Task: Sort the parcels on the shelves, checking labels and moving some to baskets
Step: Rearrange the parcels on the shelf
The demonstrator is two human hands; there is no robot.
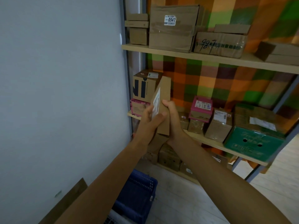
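Item: slim cardboard parcel (164,94), upright, in front of the middle shelf (210,143).
Hold: left hand (149,118) and right hand (172,117) both clasp its lower end.
Blue basket (137,189): at 6 o'clock, below.
Risk: the low grip leaves the top free, so the parcel may tip onto the printed carton (142,88) at 11 o'clock.

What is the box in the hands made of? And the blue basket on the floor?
The box looks like brown cardboard: matte, with folded edges and a white paper label. The blue basket looks like plastic: smooth, with moulded grid holes.
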